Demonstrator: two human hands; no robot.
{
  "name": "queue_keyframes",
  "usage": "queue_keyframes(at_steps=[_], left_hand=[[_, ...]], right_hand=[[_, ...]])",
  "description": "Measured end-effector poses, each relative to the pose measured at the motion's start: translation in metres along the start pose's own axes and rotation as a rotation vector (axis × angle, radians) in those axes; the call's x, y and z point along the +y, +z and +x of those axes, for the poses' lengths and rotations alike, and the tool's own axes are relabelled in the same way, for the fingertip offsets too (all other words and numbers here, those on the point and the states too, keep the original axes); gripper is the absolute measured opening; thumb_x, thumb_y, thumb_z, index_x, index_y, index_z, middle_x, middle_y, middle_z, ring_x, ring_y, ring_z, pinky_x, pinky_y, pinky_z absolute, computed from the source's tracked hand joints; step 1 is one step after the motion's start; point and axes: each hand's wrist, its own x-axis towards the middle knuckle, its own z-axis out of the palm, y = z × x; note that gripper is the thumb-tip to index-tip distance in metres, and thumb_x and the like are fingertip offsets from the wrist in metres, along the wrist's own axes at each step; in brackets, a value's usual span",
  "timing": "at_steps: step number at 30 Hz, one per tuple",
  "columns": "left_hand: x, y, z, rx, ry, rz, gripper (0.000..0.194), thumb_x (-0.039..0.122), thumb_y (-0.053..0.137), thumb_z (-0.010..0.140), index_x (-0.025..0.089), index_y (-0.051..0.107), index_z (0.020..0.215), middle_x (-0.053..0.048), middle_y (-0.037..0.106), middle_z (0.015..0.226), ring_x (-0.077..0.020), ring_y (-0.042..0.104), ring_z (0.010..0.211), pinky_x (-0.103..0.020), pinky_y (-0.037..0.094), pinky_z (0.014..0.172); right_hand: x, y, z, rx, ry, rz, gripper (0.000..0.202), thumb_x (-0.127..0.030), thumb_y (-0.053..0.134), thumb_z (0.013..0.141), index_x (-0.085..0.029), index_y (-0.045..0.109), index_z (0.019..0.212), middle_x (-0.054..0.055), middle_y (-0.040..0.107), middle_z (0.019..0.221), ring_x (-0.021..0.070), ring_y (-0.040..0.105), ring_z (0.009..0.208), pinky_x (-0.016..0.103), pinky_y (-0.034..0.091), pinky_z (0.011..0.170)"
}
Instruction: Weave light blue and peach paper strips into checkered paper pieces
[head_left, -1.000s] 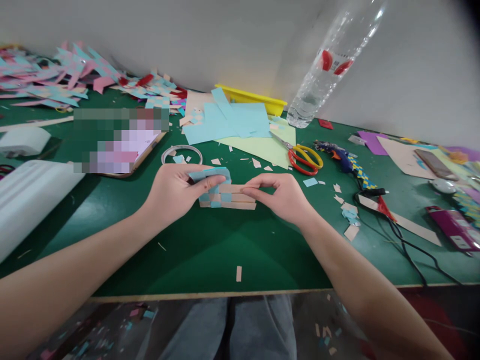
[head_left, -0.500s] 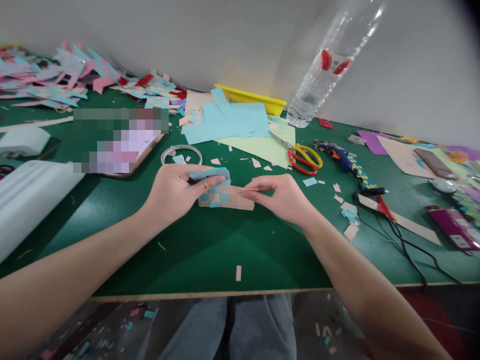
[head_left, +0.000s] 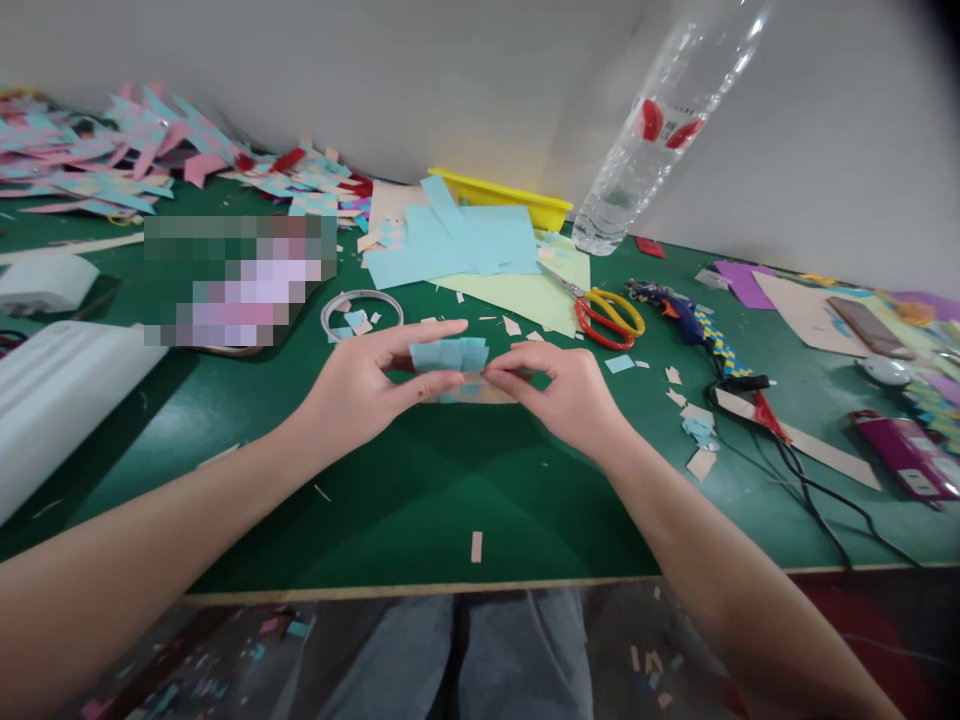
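1. Two hands meet over one small woven paper piece (head_left: 471, 391), which sits just above or on the green table (head_left: 390, 500), near the middle of our reach; from this angle we can't be sure whether it touches the surface.
2. Our left hand (head_left: 358, 385) has moved over to the right and changed its hold. The index finger, curled against the folded blue paper half a second ago, now stretches straight out beyond the piece, while the thumb lies along the front of the weave. Whether the fingers behind press back against that thumb, we can't make out.
3. With that hold changed, the blue strips (head_left: 450, 355) have come into plain view: they fan upward between our index finger and thumb, where a single flap lay folded under the thumb before.
4. Our right hand (head_left: 574, 395) has barely moved. Its thumb and index tips are pinched together at the right side of the piece, on or close to the tan strips (head_left: 499, 394); their tips hide exactly which layer they grip.
5. Less of the checkered pattern shows now, because our left thumb covers most of it. We judge that the right pinch is steadying the piece while the left hand resets, so the weave's alignment probably depends on that pinch.
6. Around us, the tape ring (head_left: 363, 294) and scissors (head_left: 586, 296) lie as they did, both apart from the fingers.
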Motion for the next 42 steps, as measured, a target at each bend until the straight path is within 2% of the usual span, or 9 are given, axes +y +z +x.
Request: queue_keyframes(at_steps=[3,7,13,19,29,33,35,39,42], left_hand=[[-0.005,-0.002,0.003,-0.025,-0.005,0.025,0.031,0.051,0.069,0.083,0.026,0.079,0.096,-0.001,0.078,0.086,-0.0198,0.070,0.072,-0.028,0.055,0.067],[-0.009,-0.003,0.005,-0.039,-0.028,0.128,0.032,0.050,0.065,0.085,0.022,0.079,0.080,-0.002,0.076,0.075,-0.0193,0.067,0.065,-0.029,0.049,0.060],[-0.007,-0.002,0.004,-0.069,-0.036,0.097,0.028,0.049,0.065,0.085,0.025,0.080,0.087,0.000,0.077,0.080,-0.0189,0.068,0.069,-0.027,0.049,0.061],[-0.009,-0.001,0.005,-0.073,-0.041,0.115,0.029,0.051,0.065,0.084,0.026,0.080,0.084,0.000,0.078,0.078,-0.0186,0.067,0.067,-0.026,0.047,0.059],[-0.011,0.001,0.007,-0.149,-0.041,0.068,0.023,0.043,0.067,0.084,0.026,0.079,0.092,0.001,0.078,0.088,-0.0201,0.070,0.077,-0.028,0.053,0.069],[-0.010,0.002,0.008,-0.171,-0.070,0.057,0.021,0.043,0.070,0.082,0.024,0.079,0.087,0.001,0.077,0.078,-0.0184,0.069,0.068,-0.027,0.053,0.063],[-0.009,0.002,0.008,-0.193,-0.107,-0.022,0.023,0.043,0.072,0.081,0.025,0.078,0.092,0.000,0.078,0.084,-0.0193,0.071,0.073,-0.027,0.055,0.065],[-0.006,0.003,0.007,-0.226,-0.215,-0.267,0.034,0.044,0.075,0.080,0.024,0.074,0.107,-0.003,0.078,0.103,-0.0225,0.074,0.093,-0.031,0.059,0.083],[-0.005,0.003,0.007,-0.209,-0.267,-0.304,0.036,0.042,0.077,0.078,0.021,0.073,0.106,-0.004,0.079,0.100,-0.0239,0.075,0.093,-0.035,0.060,0.085]], right_hand=[[0.003,-0.004,0.000,0.040,-0.016,-0.053,0.013,-0.025,0.062,0.092,-0.022,0.074,0.087,0.000,0.074,0.088,0.0129,0.064,0.077,0.027,0.050,0.076],[0.004,-0.003,0.000,0.007,-0.021,-0.094,0.012,-0.023,0.062,0.092,-0.021,0.073,0.087,0.000,0.074,0.085,0.0133,0.063,0.077,0.027,0.049,0.073],[0.004,0.005,0.000,-0.006,0.017,-0.033,0.011,-0.028,0.064,0.090,-0.020,0.072,0.091,0.002,0.074,0.091,0.0147,0.066,0.083,0.027,0.051,0.074],[0.007,0.007,0.001,-0.029,0.037,-0.042,0.013,-0.027,0.062,0.092,-0.022,0.072,0.087,0.001,0.072,0.084,0.0150,0.065,0.078,0.027,0.050,0.071],[0.007,0.007,0.001,-0.068,0.060,-0.060,0.014,-0.028,0.061,0.092,-0.021,0.072,0.087,0.002,0.073,0.088,0.0156,0.065,0.079,0.028,0.050,0.072],[0.005,0.006,0.000,-0.049,0.137,0.062,0.016,-0.031,0.062,0.091,-0.021,0.073,0.086,0.002,0.074,0.086,0.0159,0.066,0.078,0.029,0.052,0.074],[0.004,0.005,0.000,-0.038,0.209,0.173,0.018,-0.036,0.064,0.089,-0.021,0.074,0.087,0.002,0.074,0.085,0.0164,0.067,0.077,0.030,0.053,0.073],[0.002,0.003,0.002,-0.012,0.320,0.293,0.025,-0.044,0.071,0.082,-0.019,0.074,0.082,0.002,0.073,0.079,0.0159,0.065,0.072,0.028,0.051,0.064],[0.001,0.004,0.002,-0.002,0.349,0.332,0.031,-0.048,0.073,0.078,-0.018,0.073,0.078,0.002,0.070,0.074,0.0140,0.060,0.066,0.026,0.046,0.058]])
